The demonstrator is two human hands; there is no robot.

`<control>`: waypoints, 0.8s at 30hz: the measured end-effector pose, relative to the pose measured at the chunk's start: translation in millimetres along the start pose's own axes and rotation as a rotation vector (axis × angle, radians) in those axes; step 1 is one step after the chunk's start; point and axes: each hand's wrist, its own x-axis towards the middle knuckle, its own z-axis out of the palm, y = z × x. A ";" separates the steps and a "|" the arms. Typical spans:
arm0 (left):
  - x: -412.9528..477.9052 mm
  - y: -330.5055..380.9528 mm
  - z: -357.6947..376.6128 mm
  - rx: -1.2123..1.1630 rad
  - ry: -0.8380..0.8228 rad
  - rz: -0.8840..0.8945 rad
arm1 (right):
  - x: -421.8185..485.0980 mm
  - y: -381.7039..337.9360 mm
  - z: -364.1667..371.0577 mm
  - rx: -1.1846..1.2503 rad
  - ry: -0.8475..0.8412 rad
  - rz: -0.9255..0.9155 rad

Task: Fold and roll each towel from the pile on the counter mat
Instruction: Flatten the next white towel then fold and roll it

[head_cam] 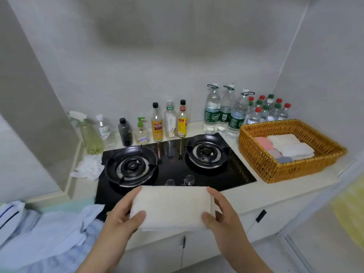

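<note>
Gripping folded cream towel (171, 207) at both short ends: with left hand (122, 215), thumb on top, fingers curled under left end; with right hand (222, 211), same pinch on right end. Holding it flat at near centre, over near edge of stove (177, 168); not managing to tell whether resting on counter (275, 192) or lifted.

Looking like fold done, roll not yet started. Judging best handling as:
- keeping both ends level and slightly taut, preventing layer slip
- checking long edges for line-up before rolling
- setting it down on flat counter, staying off 2 burners (131, 166)
- rolling from 1 short end, pressing core tight with thumbs, guiding sides with fingers, avoiding coning

Waiting at near left: pile of light blue towels (49, 233), crumpled, not yet folded. Sitting at far right: wicker basket (291, 170) holding finished towels (285, 144), packed side by side. Probably aiming for matching width, for fitting this 1 in.
</note>
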 end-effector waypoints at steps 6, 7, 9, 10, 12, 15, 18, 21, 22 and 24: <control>33.5 -3.2 85.1 -0.020 -0.032 -0.001 | 32.8 -0.7 -82.1 0.005 0.013 0.014; 37.2 -3.4 99.4 -0.021 -0.053 0.002 | 36.6 -0.8 -96.1 0.007 0.015 0.015; 40.5 -2.6 122.3 -0.025 -0.082 0.004 | 42.6 -1.0 -118.5 0.005 0.017 0.018; 42.3 -3.2 133.7 -0.036 -0.096 0.006 | 45.6 -1.2 -130.4 0.002 0.018 0.017; 45.5 -2.8 152.5 -0.062 -0.118 0.010 | 51.3 -1.5 -152.2 -0.001 0.018 0.011; 52.0 -0.2 177.7 -0.070 -0.144 0.013 | 56.2 -4.1 -181.1 0.001 0.035 0.009; 63.3 4.8 205.0 -0.056 -0.220 0.022 | 59.6 -6.7 -207.1 0.012 0.060 -0.008; 78.5 9.6 230.6 -0.036 -0.253 0.030 | 65.3 -8.5 -231.2 0.033 0.101 -0.011; 84.2 9.9 238.7 -0.039 -0.262 0.031 | 67.9 -8.9 -239.0 0.042 0.110 -0.011; 95.0 10.0 256.3 -0.038 -0.278 0.028 | 73.6 -10.2 -254.5 0.050 0.129 -0.004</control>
